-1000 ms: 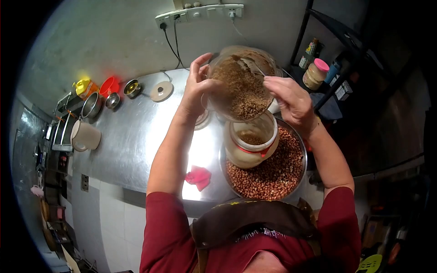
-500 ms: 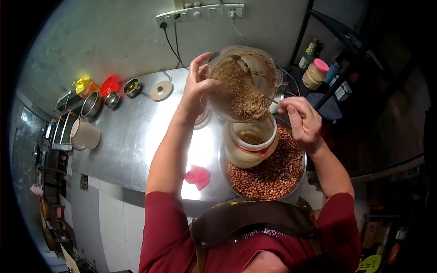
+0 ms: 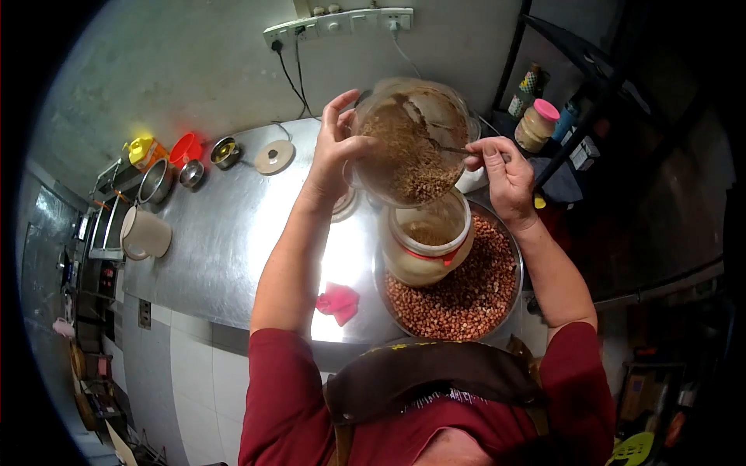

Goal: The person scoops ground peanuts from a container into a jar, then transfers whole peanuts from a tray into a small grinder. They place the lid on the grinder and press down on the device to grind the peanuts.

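My left hand grips the side of a clear plastic container, which is tilted with its mouth toward me. Brown coarse ground powder lies in it, heaped toward the lower rim. In my right hand is the handle of a metal spoon, whose bowl is sunk in the powder. Directly below stands a wide-mouthed jar with a red band at its neck and some brown powder inside. The jar stands in a round metal pan of reddish-brown peanuts.
On the steel table lie a pink cloth and a round lid. Metal bowls, a red bowl and a beige pitcher stand at left. A pink-lidded jar sits by the dark rack at right.
My right hand has moved slightly up and left, pushing the spoon farther into the container. The powder has shifted, and some is falling toward the jar. My left hand stays nearly still.
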Tool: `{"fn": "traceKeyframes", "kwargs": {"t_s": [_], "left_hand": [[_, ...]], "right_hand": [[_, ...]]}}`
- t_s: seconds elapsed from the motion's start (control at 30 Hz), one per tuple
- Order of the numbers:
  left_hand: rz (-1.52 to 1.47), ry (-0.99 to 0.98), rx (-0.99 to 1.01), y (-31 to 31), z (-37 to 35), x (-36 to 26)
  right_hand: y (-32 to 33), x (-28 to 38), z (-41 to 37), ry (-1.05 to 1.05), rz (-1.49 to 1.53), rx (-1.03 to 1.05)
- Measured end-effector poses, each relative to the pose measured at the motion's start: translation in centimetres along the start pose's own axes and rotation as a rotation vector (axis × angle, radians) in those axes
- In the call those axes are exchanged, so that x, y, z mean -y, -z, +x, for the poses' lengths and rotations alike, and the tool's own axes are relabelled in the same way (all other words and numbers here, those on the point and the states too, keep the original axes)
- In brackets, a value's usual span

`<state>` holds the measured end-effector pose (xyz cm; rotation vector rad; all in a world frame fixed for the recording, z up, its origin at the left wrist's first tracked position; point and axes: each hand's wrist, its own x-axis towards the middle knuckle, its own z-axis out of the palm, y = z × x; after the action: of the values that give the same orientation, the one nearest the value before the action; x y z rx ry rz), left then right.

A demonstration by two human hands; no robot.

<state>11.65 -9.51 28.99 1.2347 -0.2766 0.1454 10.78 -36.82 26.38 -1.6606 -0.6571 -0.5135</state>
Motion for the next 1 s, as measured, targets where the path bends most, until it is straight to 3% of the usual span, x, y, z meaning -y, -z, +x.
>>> {"fn": "traceKeyframes", "kwargs": {"t_s": [0.03, 0.17, 0.33, 0.43, 0.6, 0.83, 1.0], "left_hand": [[-0.003, 0.001, -0.007, 0.1, 0.0, 0.0], [0.001, 0.004, -0.021, 0.3, -0.1, 0.1], [0.003, -0.004, -0.015, 0.3, 0.2, 0.4], [0.003, -0.004, -0.016, 0.3, 0.4, 0.6], [-0.005, 0.000, 0.000, 0.5, 0.4, 0.7], [0.026, -0.004, -0.010, -0.1, -0.1, 0.0], [0.036, -0.003, 0.001, 0.3, 0.2, 0.3]], "right_hand": [[-0.3, -0.3, -0.2, -0.075, 0.105, -0.021], [0.2, 1.2, -1.2, 0.020, 0.027, 0.012], [1.5, 4.6, -1.4, 0.222, -0.123, 0.151], [1.4, 5.9, -0.2, 0.476, -0.185, 0.216], [-0.5, 6.0, -0.1, 0.461, 0.037, 0.375], [-0.8, 4.9, -0.5, 0.352, 0.065, 0.590], [1.1, 4.9, -0.9, 0.237, 0.094, 0.551]]}}
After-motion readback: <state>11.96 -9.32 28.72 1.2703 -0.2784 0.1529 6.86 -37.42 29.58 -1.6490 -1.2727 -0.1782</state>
